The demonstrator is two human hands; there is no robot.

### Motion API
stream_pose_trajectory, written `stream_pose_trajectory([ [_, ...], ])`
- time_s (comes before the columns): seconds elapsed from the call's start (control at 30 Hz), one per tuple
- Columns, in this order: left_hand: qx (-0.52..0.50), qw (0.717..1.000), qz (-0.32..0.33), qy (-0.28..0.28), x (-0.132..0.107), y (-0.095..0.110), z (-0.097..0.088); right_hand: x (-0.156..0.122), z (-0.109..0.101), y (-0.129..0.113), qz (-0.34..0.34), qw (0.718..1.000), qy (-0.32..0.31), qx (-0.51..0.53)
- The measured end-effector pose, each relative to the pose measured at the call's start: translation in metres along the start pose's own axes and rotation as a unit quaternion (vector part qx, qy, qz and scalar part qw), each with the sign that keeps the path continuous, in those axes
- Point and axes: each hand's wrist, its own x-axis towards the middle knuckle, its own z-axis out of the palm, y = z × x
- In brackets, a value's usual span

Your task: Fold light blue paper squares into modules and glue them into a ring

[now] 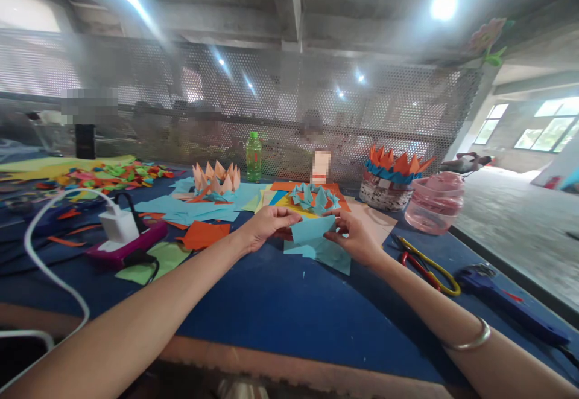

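Between my two hands a piece of light blue paper is held up over the table, its ends pinched. My left hand has thumb and fingers closed at the paper's left end. At its right end, my right hand grips it with thumb and fingertips. Beneath it lie more light blue sheets on the blue tabletop. Just behind my hands sits a ring of light blue folded paper points, on yellow and orange sheets. A peach folded paper crown stands further left.
Scissors and a blue hot glue gun lie at right, near a pink jug and a container with orange and blue folded points. At left are a purple power strip, a white cable and colourful paper scraps. A green bottle stands behind.
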Motion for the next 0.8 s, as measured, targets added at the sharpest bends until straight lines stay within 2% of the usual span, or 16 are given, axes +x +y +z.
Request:
stream_pose_trajectory([
  [0.4, -0.019, 0.998, -0.018, -0.054, 0.0028, -0.0046, -0.0051, -0.0011, -0.0013, -0.0006, -0.022, 0.999, 0.006, -0.048],
  [0.6, 0.074, 0.996, 0.033, 0.022, 0.0021, -0.0021, 0.0003, -0.0005, 0.0005, 0.0008, -0.035, 0.999, 0.006, -0.039],
  [0.8, 0.110, 0.993, 0.040, -0.016, 0.0019, -0.0059, 0.0017, -0.0015, 0.0018, 0.0011, -0.046, 0.996, 0.011, -0.075],
])
